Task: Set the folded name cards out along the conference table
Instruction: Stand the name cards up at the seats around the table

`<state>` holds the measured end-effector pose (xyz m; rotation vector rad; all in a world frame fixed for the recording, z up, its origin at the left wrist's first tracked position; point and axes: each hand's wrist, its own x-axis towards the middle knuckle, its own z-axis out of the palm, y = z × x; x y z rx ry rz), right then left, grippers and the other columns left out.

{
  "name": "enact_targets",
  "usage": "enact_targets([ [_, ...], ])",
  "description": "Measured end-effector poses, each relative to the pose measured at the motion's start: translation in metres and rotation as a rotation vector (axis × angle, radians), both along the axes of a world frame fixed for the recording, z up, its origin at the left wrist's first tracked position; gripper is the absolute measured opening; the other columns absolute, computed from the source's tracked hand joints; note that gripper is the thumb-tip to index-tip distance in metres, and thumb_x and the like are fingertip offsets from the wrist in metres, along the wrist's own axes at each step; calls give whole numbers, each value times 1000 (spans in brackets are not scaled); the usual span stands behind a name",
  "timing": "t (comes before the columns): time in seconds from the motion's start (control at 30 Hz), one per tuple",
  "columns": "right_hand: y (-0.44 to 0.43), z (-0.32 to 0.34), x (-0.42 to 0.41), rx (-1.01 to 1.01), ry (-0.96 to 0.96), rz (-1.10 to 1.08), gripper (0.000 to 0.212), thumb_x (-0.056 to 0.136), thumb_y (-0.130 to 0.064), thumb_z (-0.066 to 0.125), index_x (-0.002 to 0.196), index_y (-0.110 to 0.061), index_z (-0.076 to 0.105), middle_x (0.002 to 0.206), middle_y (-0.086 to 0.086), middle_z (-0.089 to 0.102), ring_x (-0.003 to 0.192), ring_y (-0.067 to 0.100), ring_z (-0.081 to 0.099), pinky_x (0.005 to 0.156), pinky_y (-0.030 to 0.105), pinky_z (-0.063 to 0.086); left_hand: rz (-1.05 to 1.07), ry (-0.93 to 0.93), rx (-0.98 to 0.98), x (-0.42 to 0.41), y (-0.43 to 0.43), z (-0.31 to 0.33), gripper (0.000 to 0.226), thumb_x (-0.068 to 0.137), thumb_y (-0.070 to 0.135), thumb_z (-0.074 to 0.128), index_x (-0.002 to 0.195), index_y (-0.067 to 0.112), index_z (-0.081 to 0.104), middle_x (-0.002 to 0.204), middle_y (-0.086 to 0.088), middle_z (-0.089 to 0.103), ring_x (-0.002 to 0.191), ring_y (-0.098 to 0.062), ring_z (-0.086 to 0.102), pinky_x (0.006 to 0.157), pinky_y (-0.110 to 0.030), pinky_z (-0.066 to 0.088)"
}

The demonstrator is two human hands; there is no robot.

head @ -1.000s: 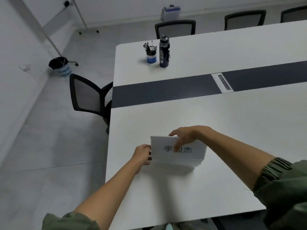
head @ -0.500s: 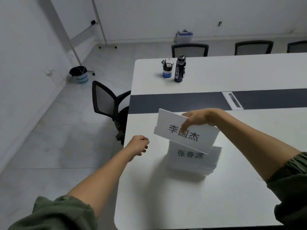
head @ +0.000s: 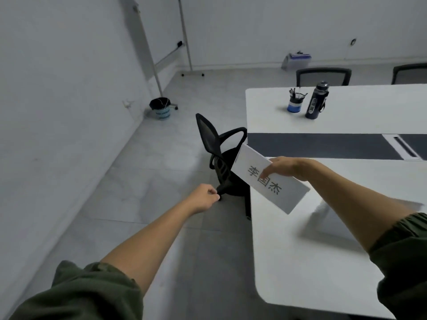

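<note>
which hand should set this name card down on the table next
Right. The right hand already grips the name card over the conference table near its end. The left hand is loosely curled, holds nothing and hangs over the floor near the office chair.

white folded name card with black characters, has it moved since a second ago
Yes. The white folded name card was on the stack then; now the right hand holds it in the air near the white conference table end, by the black mesh chair.

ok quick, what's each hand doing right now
Left hand: loosely curled, empty, out over the floor.
Right hand: pinching the name card, held tilted in the air at the table's end.
</note>
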<state>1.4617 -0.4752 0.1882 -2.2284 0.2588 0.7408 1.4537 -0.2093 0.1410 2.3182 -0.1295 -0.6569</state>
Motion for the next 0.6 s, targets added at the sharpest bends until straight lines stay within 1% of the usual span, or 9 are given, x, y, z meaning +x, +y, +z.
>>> enact_targets([
  [0.07,36,-11,7,2,23,18,24,89,-21,64,112,-16,60,104,14,70,91,31,70,87,43,57,6,-16,64,6,40,1,25,94,23,58,112,7,63,104,-15,63,95,-29,61,84,-31,46],
  [0.13,62,-17,19,-10,33,19,22,89,-22,65,110,-17,59,103,13,70,90,31,70,87,43,57,22,-35,112,16,71,2,27,93,28,59,114,11,64,113,-13,64,105,-29,60,89,-31,46],
  [0.27,104,-21,62,-32,45,34,22,89,-23,65,109,-18,59,100,11,70,87,28,70,83,41,58,38,-41,115,52,114,-4,30,93,31,57,117,13,63,118,-13,62,104,-27,60,89,-31,46],
  [0.37,124,-29,99,-32,44,13,18,89,-23,66,104,-18,59,97,10,70,84,27,70,76,37,58,7,-32,115,84,129,-10,30,94,30,56,118,13,62,118,-12,62,98,-24,59,86,-29,46],
  [0.47,140,-40,142,-31,56,20,18,89,-23,66,105,-17,60,100,11,71,89,29,70,79,39,58,-14,-37,128,127,141,-15,31,94,29,56,119,13,62,117,-12,62,94,-22,57,82,-25,44],
  [0.6,157,-46,211,3,70,-22,18,90,-23,65,106,-16,61,97,10,70,87,28,69,73,35,57,-48,-23,163,201,156,-12,32,93,31,57,119,14,62,118,-14,63,104,-27,60,85,-27,44],
])
